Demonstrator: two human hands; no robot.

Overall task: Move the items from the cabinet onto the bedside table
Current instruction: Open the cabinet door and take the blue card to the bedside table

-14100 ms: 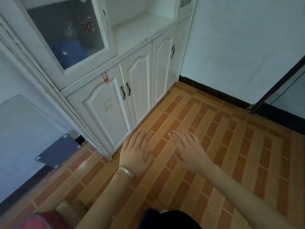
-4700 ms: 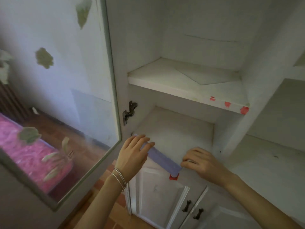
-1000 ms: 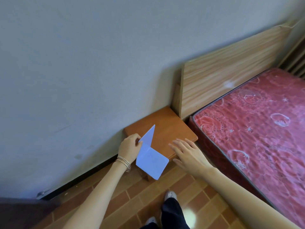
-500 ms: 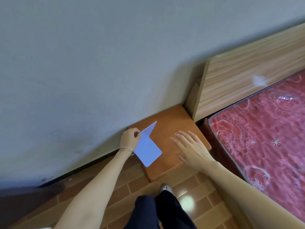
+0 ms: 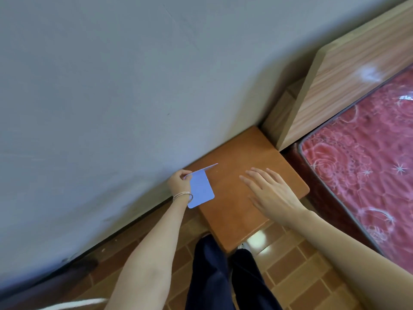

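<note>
1. The left hand (image 5: 178,183) pinches the folded blue sheet (image 5: 201,191) at its crease, thumb and fingers closed on the paper. One flap hangs down and the other juts out almost edge-on.
2. The sheet is over the left edge of the bedside table (image 5: 232,222), near the wall. I cannot tell whether it touches the wood.
3. The right hand (image 5: 272,193) holds nothing. Its fingers are spread flat just above the middle of the tabletop.
4. This looks to me like the placing step: the item is at the table but not yet let go.
5. Next, I'd guess, the sheet needs lowering further onto the top before the pinch loosens, so that it doesn't slide off the edge to the floor.
6. The red mattress (image 5: 368,164) and wooden headboard (image 5: 348,70) stand just beside the table on the right.
</note>
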